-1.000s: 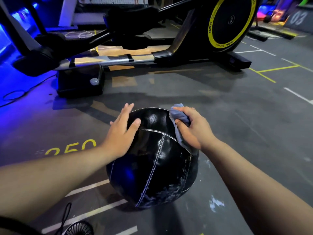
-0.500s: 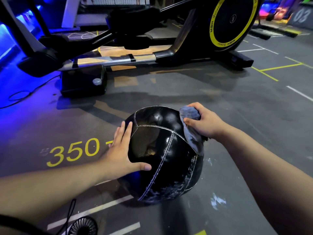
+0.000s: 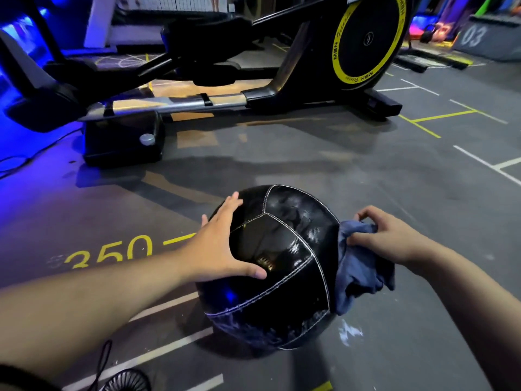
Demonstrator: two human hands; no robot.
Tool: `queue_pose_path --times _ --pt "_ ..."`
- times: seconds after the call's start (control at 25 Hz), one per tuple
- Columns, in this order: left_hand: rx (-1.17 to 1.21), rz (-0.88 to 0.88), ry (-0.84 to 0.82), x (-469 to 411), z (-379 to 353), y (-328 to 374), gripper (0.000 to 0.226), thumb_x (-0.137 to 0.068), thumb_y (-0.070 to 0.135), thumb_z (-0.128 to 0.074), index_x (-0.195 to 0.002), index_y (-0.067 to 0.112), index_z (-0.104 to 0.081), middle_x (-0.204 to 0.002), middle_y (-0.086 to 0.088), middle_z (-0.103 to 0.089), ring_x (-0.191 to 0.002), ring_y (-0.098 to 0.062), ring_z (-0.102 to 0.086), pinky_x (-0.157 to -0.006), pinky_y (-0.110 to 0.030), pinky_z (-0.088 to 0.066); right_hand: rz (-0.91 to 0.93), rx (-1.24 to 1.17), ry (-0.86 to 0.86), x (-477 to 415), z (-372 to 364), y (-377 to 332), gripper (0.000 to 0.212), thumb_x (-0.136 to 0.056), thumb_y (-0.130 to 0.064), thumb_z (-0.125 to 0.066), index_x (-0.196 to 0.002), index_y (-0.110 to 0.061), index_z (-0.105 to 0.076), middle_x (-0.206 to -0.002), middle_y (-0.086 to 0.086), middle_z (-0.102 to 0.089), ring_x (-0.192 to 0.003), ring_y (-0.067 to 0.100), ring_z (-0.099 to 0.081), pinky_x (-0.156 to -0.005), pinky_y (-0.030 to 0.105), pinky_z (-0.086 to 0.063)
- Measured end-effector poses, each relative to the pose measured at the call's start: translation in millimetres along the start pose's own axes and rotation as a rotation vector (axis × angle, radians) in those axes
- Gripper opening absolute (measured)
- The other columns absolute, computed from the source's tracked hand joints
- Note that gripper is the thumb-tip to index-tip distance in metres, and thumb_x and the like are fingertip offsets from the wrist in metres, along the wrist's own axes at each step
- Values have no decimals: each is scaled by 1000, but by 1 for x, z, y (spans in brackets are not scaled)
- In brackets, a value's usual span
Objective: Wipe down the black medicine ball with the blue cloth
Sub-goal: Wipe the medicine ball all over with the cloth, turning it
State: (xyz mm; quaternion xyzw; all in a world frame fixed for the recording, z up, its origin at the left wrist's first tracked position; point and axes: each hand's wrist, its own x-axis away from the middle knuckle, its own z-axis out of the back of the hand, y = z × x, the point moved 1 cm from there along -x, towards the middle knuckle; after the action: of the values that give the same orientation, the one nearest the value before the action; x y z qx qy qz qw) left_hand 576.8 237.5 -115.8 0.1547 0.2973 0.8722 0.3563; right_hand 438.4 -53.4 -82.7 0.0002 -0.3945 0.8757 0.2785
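Left hand [image 3: 218, 244] flat on black medicine ball [image 3: 282, 266] (fingers straight), right hand [image 3: 383, 235] pinching blue cloth [image 3: 359, 269] against the ball's right side

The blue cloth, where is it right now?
Head view, right of centre: the right hand pinches the blue cloth against the right side of the round black medicine ball.
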Motion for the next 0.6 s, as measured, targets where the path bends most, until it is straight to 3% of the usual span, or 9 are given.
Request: queue_pose_path --times 0.08,0.2,0.28,0.36,0.44,0.6 --pt "29 -13 124 8 -5 1 120 -45 73 -80 -143 31 -25 -152 25 -16 -141 5 -7 -122 -48 -5 46 -76 121 8 -4 1 44 -73 -12 -75 -107 -33 -57 -97 10 -71 -83 26 -67 -84 42 -56" --pt "-18 -39 168 10 -4 -1 104 -48 80 -73 -133 32 -36 -150 22 -23 -138 -2 -25 -116 -41 -27 206 -233 217 16 -14 -25 48 -73 -7 -75 -107 -35 -57 -90 0 -73 -77 17 -65 -81 40 -55" --pt "-26 -22 141 4 -4 -1 106 -51 82 -70 -138 32 -36 -154 21 -21 -141 -4 -24 -117 -42 -26 323 -212 219 18 -29 -47 49 -71 -13 -78 -109 -36 -58 -90 -8 -72 -80 10 -66 -79 30 -54" --pt "-38 -11 164 -4 -8 3 108 -53 87 -60 -142 31 -35 -157 17 -19 -144 -7 -20 -119 -52 -16 416 -43 229 16 -45 -59 54 -71 -23 -77 -118 -38 -55 -99 -14 -69 -89 8 -65 -81 23 -48" --pt "-69 13 234 -7 -13 7 103 -58 88 -51 -145 34 -35 -155 12 -22 -144 -11 -21 -119 -52 -16 405 43 243 12 -52 -61 58 -74 -27 -74 -125 -38 -49 -105 -15 -66 -93 10 -62 -80 21 -44" --pt "-21 21 300 4 -14 1 73 -76 72 -52 -132 27 -42 -131 14 -34 -125 -10 -38 -102 -34 -36 240 61 256 -10 -33 -50 50 -75 -31 -72 -119 -39 -49 -99 -8 -66 -90 17 -61 -78 24 -42"
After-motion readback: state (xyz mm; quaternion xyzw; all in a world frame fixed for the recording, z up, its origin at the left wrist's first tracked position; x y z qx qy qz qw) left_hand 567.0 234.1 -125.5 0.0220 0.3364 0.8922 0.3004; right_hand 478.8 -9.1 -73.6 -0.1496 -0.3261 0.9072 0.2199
